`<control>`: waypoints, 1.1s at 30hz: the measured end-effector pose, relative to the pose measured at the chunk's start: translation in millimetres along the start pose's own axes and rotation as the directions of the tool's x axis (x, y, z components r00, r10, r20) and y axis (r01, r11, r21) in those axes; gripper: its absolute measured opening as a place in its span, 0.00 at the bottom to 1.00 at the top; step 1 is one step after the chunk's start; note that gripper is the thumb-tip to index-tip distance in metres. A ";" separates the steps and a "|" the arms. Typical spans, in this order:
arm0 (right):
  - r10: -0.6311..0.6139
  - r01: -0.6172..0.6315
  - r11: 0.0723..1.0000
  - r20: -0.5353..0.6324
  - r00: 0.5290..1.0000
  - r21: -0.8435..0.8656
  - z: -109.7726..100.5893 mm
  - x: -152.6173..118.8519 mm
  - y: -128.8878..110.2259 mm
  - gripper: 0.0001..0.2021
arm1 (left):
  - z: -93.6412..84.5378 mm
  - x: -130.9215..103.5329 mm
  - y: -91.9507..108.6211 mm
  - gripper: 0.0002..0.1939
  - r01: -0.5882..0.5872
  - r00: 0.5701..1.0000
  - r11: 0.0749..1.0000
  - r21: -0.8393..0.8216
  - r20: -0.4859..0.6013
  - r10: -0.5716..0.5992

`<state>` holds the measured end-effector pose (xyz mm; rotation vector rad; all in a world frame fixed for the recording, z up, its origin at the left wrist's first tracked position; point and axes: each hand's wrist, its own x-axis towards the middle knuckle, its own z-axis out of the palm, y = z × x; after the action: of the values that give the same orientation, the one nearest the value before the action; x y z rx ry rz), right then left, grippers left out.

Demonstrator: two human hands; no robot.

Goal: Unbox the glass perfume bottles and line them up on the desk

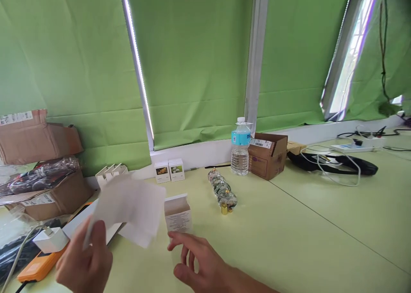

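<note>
My left hand [85, 254] pinches the lower left edge of a thin white sheet [133, 203], which looks like foam or paper and is blurred by motion. My right hand [199, 258] has its fingers apart, with the index fingertip close to a small white box [178, 216]. That box stands upright with its top flap raised, and printed text covers its near side. Whether the fingertip touches the box I cannot tell. Beyond it, several small glass bottles [221, 188] with gold parts stand in a row on the table.
Two small white picture boxes [169, 171] stand by the wall. A water bottle [240, 149] is beside an open cardboard box [268, 156]. At left are stacked cartons [38, 137], a white adapter [51, 240] and an orange device [41, 265]. A black band-like item [334, 164] and cables lie right.
</note>
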<state>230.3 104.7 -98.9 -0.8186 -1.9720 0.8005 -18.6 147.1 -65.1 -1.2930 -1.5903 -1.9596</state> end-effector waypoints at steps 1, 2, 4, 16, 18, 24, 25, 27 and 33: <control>-0.025 0.025 0.999 0.011 1.000 0.042 -1.1 0.4 -1.6 0.30 | -0.6 -8.6 12.3 0.17 -0.064 0.998 0.998 0.018 -0.023 0.065; -0.053 0.052 0.996 0.010 0.999 0.074 -1.7 1.0 -3.1 0.30 | -1.5 -17.3 24.3 0.14 -0.156 0.986 0.987 -0.046 0.044 0.158; -0.091 0.095 0.990 -0.040 0.995 0.107 -1.6 2.6 -5.5 0.27 | -3.6 -34.5 43.3 0.15 -0.318 0.905 0.914 -0.253 0.206 0.372; 0.027 0.054 0.917 -0.196 0.980 0.396 -3.2 8.0 -8.3 0.22 | -5.9 -79.7 50.0 0.31 -0.270 0.612 0.890 -0.369 0.647 0.454; 0.059 0.033 0.900 -0.196 0.979 0.434 -6.6 10.2 -10.5 0.23 | -5.0 -78.1 47.1 0.29 -0.324 0.573 0.858 -0.398 0.639 0.513; 0.189 -0.065 0.848 -0.184 0.965 0.527 -19.8 18.9 -13.7 0.17 | -0.5 -75.5 30.4 0.35 -0.421 0.506 0.793 -0.441 0.611 0.609; 0.196 -0.077 0.842 -0.170 0.966 0.534 -21.7 19.6 -12.8 0.17 | 0.2 -75.6 28.1 0.36 -0.435 0.505 0.780 -0.451 0.594 0.626; 0.207 -0.098 0.835 -0.143 0.968 0.542 -24.6 20.2 -9.8 0.16 | 1.3 -75.4 25.4 0.36 -0.457 0.506 0.756 -0.468 0.563 0.654; 0.238 -0.080 0.863 -0.262 0.935 0.499 -34.8 22.5 -2.4 0.13 | 4.8 -69.2 36.4 0.28 -0.308 0.687 0.833 -0.460 0.498 0.529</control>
<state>249.9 128.8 -71.3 -0.7570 -1.3459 1.1273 47.1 118.9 -96.9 -2.3893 -0.9999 -1.6300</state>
